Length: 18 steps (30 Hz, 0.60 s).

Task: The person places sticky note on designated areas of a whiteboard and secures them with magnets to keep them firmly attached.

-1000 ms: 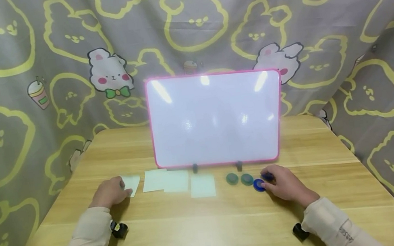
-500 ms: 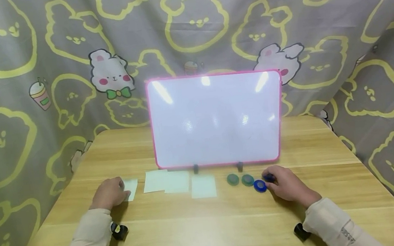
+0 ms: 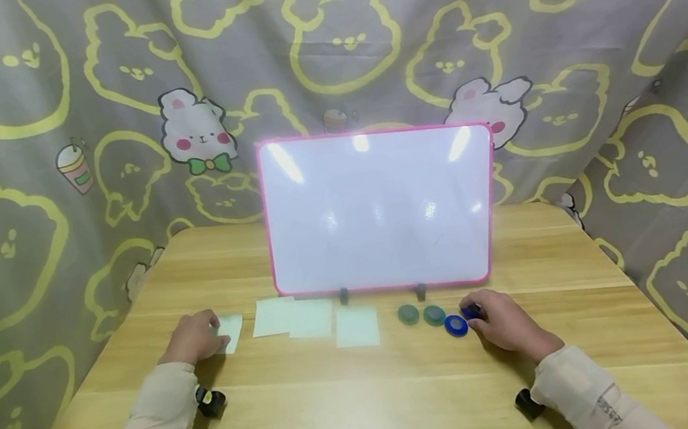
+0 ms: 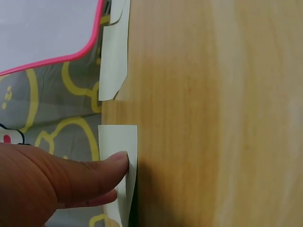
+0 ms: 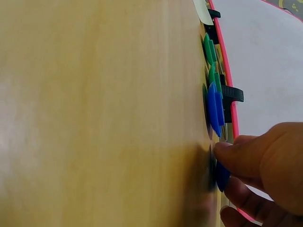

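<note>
At the left of the table, my left hand (image 3: 192,339) pinches a pale green paper note (image 3: 232,333); in the left wrist view the thumb lies on the note (image 4: 116,139) and a finger is behind it. My right hand (image 3: 507,320) pinches a dark blue round magnet (image 5: 222,176) between thumb and fingers, which partly hide it. Beside that hand lies another blue magnet (image 3: 456,325), with two green magnets (image 3: 408,315) further left in the row. Several more pale notes (image 3: 357,326) lie between the hands, two of them overlapping.
Behind the row stands a whiteboard (image 3: 379,217) with a pink frame, tilted back on black feet (image 3: 421,292). The wooden table (image 3: 340,406) stretches in front. A patterned curtain (image 3: 350,44) hangs behind and at both sides.
The note in my left hand has tipped lower, its far edge coming down toward the table. My right thumb has shifted right, off the nearer blue magnet and onto the outer one.
</note>
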### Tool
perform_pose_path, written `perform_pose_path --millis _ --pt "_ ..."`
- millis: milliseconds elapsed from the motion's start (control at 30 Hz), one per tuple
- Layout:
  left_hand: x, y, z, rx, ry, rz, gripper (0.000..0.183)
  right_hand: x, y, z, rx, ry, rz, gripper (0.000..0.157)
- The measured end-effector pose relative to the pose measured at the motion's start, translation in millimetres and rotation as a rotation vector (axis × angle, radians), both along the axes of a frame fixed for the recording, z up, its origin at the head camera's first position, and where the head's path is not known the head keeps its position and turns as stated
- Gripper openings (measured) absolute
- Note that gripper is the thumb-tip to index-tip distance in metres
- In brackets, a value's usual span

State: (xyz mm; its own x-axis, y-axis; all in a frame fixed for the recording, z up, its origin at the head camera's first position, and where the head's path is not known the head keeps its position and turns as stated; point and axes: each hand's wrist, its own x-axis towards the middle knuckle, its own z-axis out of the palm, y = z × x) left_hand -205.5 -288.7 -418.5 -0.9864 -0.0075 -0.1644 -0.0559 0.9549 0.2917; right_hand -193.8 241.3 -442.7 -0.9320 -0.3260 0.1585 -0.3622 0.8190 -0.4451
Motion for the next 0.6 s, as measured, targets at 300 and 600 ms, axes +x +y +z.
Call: perform_pose_path --millis 300,600 --pt "-1.0 -0.6 0.1 0.012 0.007 0.014 0.041 0.0 0.1 1.2 0.006 -0.004 0.019 0.021" --pt "-0.1 -3.9 0.9 0.096 -0.007 0.070 0.044 -1.2 -0.9 3.3 0.009 -0.013 0.020 0.020"
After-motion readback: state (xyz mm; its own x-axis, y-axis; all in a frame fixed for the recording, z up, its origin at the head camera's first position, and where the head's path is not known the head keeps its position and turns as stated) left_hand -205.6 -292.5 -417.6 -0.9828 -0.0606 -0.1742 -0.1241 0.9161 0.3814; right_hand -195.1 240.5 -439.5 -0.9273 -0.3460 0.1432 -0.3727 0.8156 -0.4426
